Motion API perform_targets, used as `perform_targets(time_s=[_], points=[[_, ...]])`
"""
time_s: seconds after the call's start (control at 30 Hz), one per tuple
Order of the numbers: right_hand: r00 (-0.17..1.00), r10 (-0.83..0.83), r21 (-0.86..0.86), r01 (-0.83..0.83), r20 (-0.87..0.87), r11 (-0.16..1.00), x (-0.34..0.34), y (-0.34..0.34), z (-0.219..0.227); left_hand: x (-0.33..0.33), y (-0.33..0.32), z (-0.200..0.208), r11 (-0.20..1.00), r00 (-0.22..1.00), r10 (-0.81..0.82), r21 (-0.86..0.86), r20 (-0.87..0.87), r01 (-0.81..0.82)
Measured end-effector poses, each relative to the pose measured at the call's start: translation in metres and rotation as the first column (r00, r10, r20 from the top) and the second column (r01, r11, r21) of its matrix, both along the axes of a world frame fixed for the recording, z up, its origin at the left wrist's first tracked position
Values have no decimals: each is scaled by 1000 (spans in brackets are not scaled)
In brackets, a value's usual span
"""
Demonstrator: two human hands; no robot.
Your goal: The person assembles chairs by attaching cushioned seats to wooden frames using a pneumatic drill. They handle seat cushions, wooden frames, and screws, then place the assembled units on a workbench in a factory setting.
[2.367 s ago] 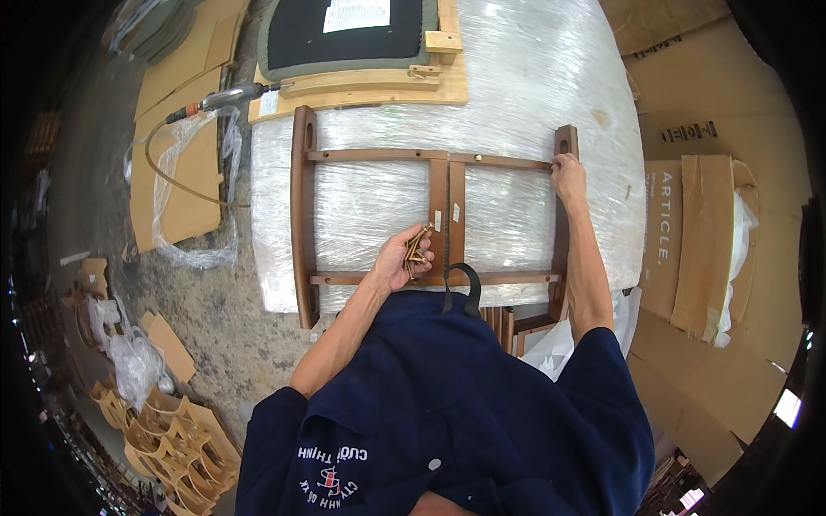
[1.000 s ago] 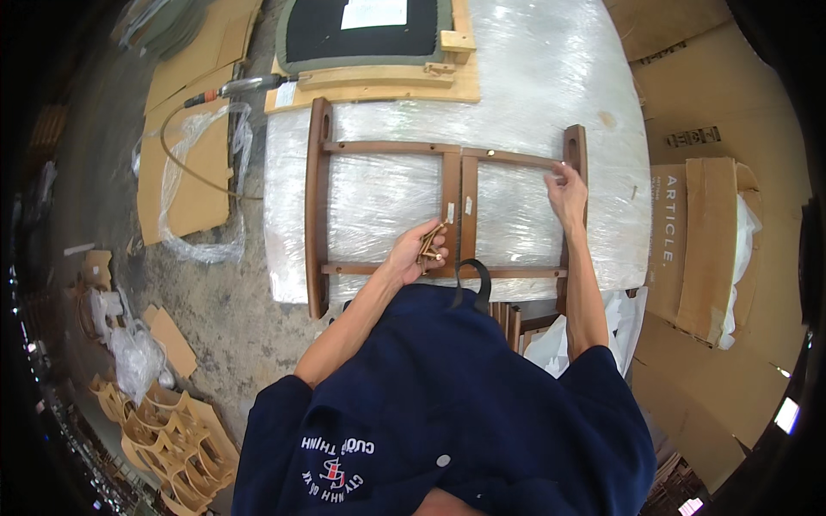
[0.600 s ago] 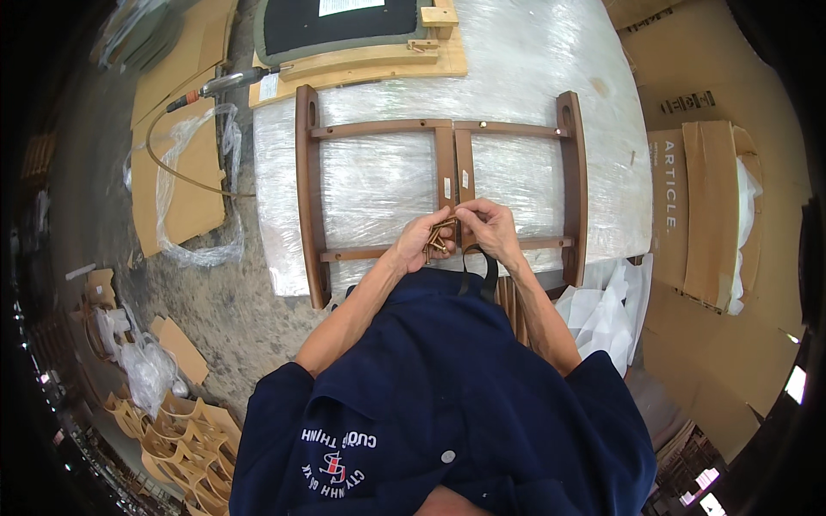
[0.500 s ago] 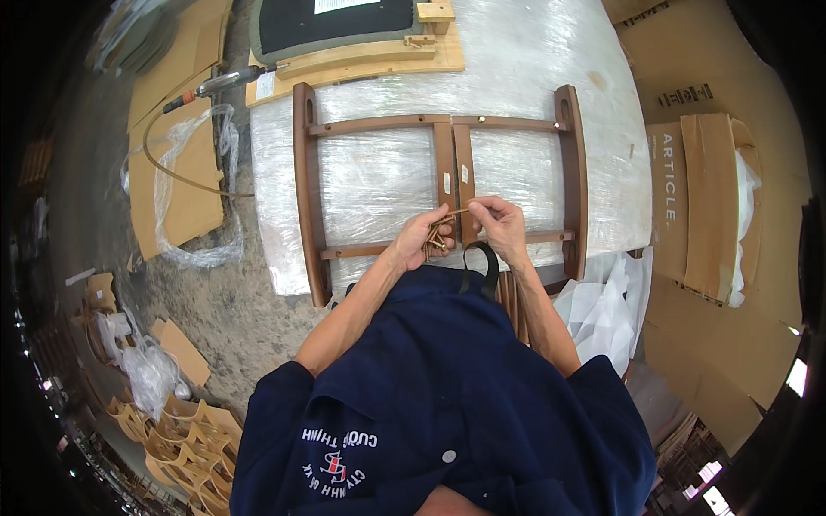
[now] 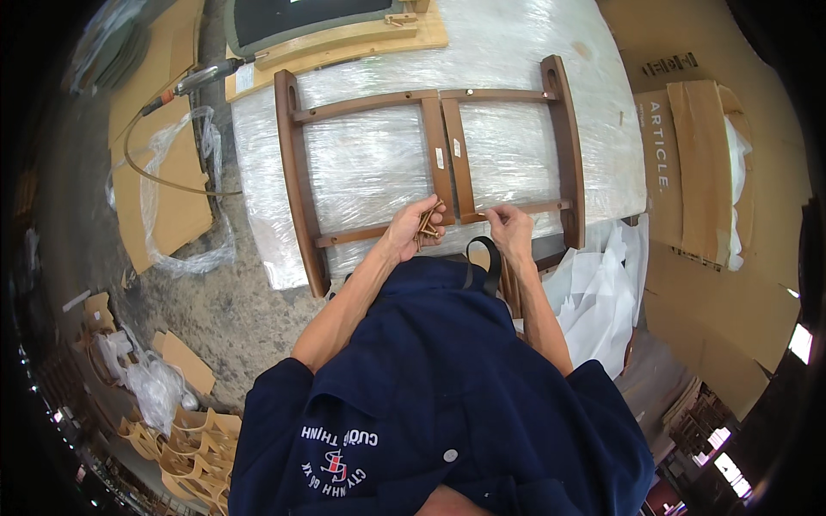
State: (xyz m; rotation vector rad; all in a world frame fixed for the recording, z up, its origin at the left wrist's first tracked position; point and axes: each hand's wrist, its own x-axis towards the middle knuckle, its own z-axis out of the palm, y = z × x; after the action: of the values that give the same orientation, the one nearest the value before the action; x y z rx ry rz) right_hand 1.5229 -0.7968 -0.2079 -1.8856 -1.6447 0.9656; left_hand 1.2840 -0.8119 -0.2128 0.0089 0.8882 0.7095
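Note:
My left hand (image 5: 413,230) is cupped round several brass-coloured screws (image 5: 426,225), just over the near rail of a brown wooden frame (image 5: 361,233). My right hand (image 5: 511,230) pinches a single screw (image 5: 483,214) between thumb and fingertips, beside the near end of the frame's middle upright (image 5: 461,163). Whether that screw touches the wood I cannot tell. The frame lies flat as two joined-looking halves, a thin gap between the two middle uprights, each bearing a small white label. A bright screw head (image 5: 469,92) shows on the far rail.
A plastic-wrapped surface (image 5: 370,163) lies beneath the frame. Beyond, a dark padded panel (image 5: 310,21) rests on a light wooden jig (image 5: 344,52). A power screwdriver (image 5: 206,77) with a hose lies at the far left. An open carton (image 5: 701,163) stands at right, white wrapping sheets (image 5: 602,292) nearer.
My right hand has carried one screw away from the left hand, down and rightward to the near rail. The left hand keeps the rest. The whole view has shifted slightly.

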Motion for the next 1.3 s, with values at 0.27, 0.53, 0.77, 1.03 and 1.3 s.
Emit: perform_targets(time_s=[0.27,0.53,0.77,1.03,1.3], points=[[988,-145,-64,141,-46,988,20,-8,-7,6,-5,-3,997,997,-71,13,-16,72],[993,114,-8,-113,12,994,20,-7,-11,13,-7,-1,994,991,-110,4,-76,111],[987,139,83,-146,84,986,13,-8,-3,15,-7,6,985,982,-165,46,-87,169],[872,0,-132,-74,-490,988,-25,-18,18,29,-9,11,952,956,-284,94,-73,290],[970,-238,243,243,-50,939,64,3,9,34,-10,4,965,962,-257,24,-90,260]])
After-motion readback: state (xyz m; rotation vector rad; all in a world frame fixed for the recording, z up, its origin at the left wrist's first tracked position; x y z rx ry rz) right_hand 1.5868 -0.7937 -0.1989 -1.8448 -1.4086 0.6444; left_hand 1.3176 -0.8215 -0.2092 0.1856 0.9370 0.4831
